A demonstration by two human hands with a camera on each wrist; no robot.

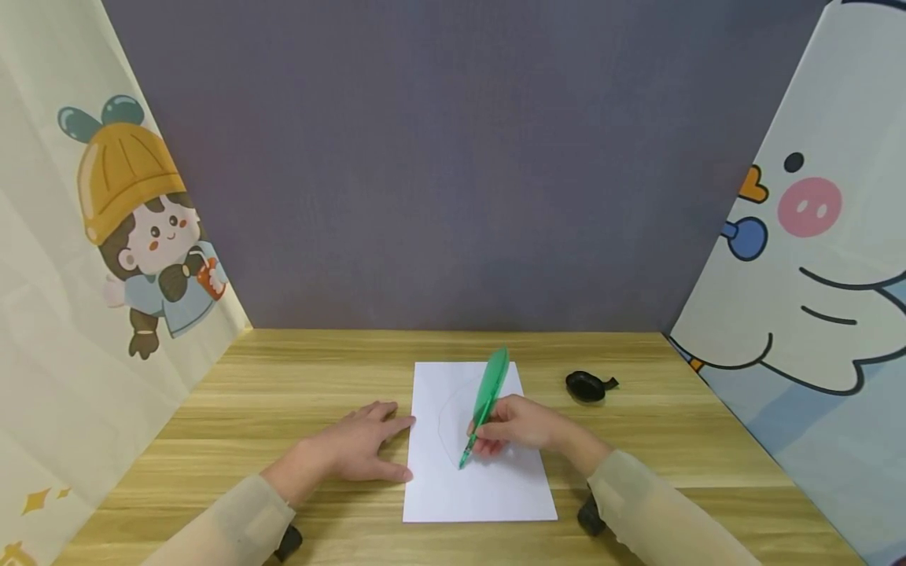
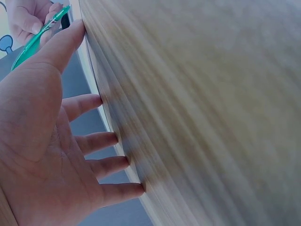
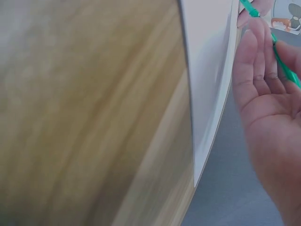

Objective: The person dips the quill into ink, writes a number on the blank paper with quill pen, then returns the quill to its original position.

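Note:
A white sheet of paper (image 1: 481, 499) lies on the wooden table, bearing a faint thin curved line left of the pen. In the head view my right hand (image 1: 513, 424) pinches a green feather-shaped pen (image 1: 490, 385), its tip down at the paper and its feather top leaning up and to the right. The right wrist view shows the green pen (image 3: 282, 63) between thumb and fingers of that hand (image 3: 273, 117). My left hand (image 1: 361, 448) rests with spread, straight fingers at the paper's left edge. Its fingertips meet the tabletop in the left wrist view.
A small black oval object with a short tab (image 1: 586, 386) lies on the table (image 1: 304, 362) right of the paper. A dark grey panel (image 1: 453, 173) stands behind the table. Cartoon-printed curtains (image 1: 42, 275) hang at both sides.

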